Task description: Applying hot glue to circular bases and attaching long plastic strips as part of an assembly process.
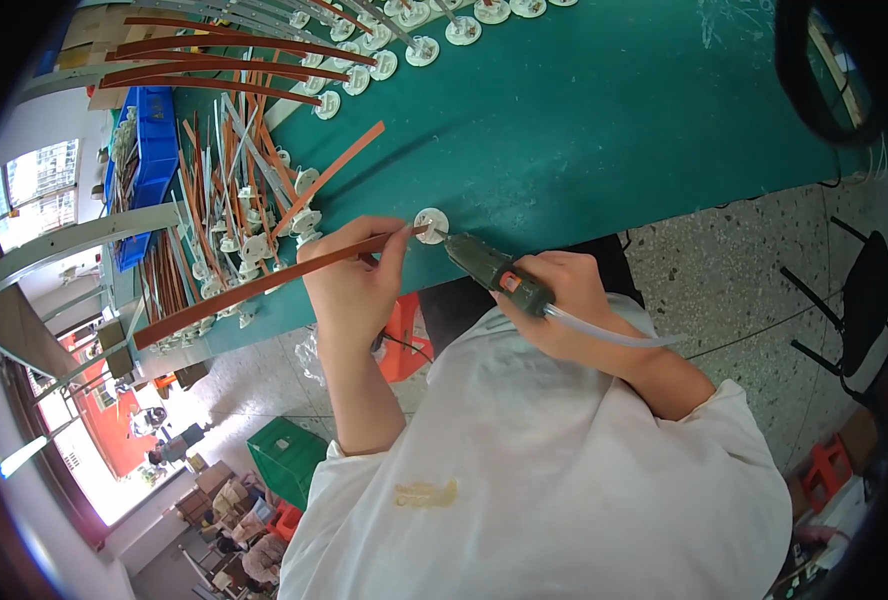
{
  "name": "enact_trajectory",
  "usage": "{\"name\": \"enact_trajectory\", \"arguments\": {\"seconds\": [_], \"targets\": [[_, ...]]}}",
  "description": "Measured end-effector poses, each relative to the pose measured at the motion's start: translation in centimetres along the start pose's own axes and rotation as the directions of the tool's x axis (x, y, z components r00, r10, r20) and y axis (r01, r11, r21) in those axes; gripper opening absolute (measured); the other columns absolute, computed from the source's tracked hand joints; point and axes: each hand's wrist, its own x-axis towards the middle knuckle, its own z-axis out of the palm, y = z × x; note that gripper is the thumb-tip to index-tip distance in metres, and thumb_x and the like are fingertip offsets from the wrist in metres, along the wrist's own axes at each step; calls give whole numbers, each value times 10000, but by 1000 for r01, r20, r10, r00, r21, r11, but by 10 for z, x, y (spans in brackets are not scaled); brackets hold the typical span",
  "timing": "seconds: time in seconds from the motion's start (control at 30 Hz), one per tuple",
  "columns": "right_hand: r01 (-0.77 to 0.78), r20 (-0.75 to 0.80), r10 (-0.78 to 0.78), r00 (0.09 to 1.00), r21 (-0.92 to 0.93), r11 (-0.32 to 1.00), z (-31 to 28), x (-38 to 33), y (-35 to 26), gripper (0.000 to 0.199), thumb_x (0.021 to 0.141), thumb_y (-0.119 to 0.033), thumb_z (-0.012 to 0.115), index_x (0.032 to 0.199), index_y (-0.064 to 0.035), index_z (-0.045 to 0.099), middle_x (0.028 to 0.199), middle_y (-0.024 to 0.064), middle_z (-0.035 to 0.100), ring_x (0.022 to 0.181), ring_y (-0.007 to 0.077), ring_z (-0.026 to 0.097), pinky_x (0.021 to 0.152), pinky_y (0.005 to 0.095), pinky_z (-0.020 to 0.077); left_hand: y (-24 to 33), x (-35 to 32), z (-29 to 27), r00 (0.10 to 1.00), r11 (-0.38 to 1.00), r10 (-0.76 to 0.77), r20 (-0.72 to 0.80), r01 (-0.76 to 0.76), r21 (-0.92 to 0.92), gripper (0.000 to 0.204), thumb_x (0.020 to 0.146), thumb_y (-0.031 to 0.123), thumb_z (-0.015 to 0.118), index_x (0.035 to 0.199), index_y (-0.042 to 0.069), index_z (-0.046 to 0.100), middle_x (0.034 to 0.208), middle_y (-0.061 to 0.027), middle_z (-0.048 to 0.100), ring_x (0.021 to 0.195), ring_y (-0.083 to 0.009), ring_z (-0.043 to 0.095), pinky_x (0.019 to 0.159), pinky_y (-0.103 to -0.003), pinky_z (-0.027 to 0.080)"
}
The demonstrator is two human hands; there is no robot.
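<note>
Between the thumb and fingers of my left hand (359, 265) is a long flat brown strip (264, 283), pinched close to its right end. That end meets a small round white disc (431, 222) near the front edge of the green table. My right hand (561, 300) is wrapped round a dark green glue gun (494, 272) with a clear glue stick (614, 338) coming out of its back. The gun's nozzle is right by the disc; whether it touches, I cannot tell.
On the green table (584, 130), several white discs with strips (384, 65) stand along the far side. A heap of strips with white ends (244, 210) lies at the left, beside a blue bin (149, 150). A black chair (859, 300) is on the floor at right.
</note>
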Motion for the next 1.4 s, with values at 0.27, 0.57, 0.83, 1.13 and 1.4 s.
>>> {"name": "enact_trajectory", "arguments": {"seconds": [0.27, 0.57, 0.83, 1.13, 1.4], "targets": [[15, 1, -15, 1000, -24, 1000, 6, 5, 1, 106, 751, -66, 762, 805, -10, 689, 638, 135, 623, 550, 301, 601, 500, 371, 450, -3, -2, 0, 998, 999, 38, 48, -39, 14, 49, 839, 5, 731, 846, -38, 709, 705, -80, 714, 654, -134, 714, 551, -210, 496], [-8, 8, 8, 1000, 3, 1000, 6, 2, 0, 89, 762, -61, 751, 799, -11, 687, 626, 135, 611, 536, 303, 591, 492, 370, 437, 2, -1, -2, 997, 998, 48, 68, -50, 35, 53, 843, 15, 730, 840, -35, 710, 708, -79, 718, 656, -132, 718, 557, -215, 503], [9, 29, -8, 1000, -19, 1000, 8, 2, 0, 101, 747, -62, 758, 788, -10, 682, 634, 137, 618, 545, 315, 602, 500, 376, 448, 0, 0, -1, 996, 998, 49, 75, -51, 36, 51, 840, 14, 729, 837, -33, 711, 706, -81, 722, 655, -138, 721, 565, -218, 511], [16, 25, -14, 1000, -51, 999, 9, 1, -1, 117, 726, -69, 769, 771, -12, 676, 633, 134, 621, 550, 314, 606, 505, 377, 456, 1, 0, -2, 995, 998, 63, 77, -65, 19, 44, 841, 0, 719, 827, -40, 706, 714, -85, 723, 656, -139, 722, 573, -221, 519], [-8, 9, 9, 1000, -62, 998, 8, 0, 1, 114, 732, -76, 768, 774, -18, 679, 640, 135, 631, 551, 316, 608, 506, 378, 459, 0, 0, 3, 998, 999, 44, 47, -43, -28, 44, 807, 38, 740, 822, -1, 727, 694, -108, 713, 591, -157, 679, 549, -257, 513]]}}
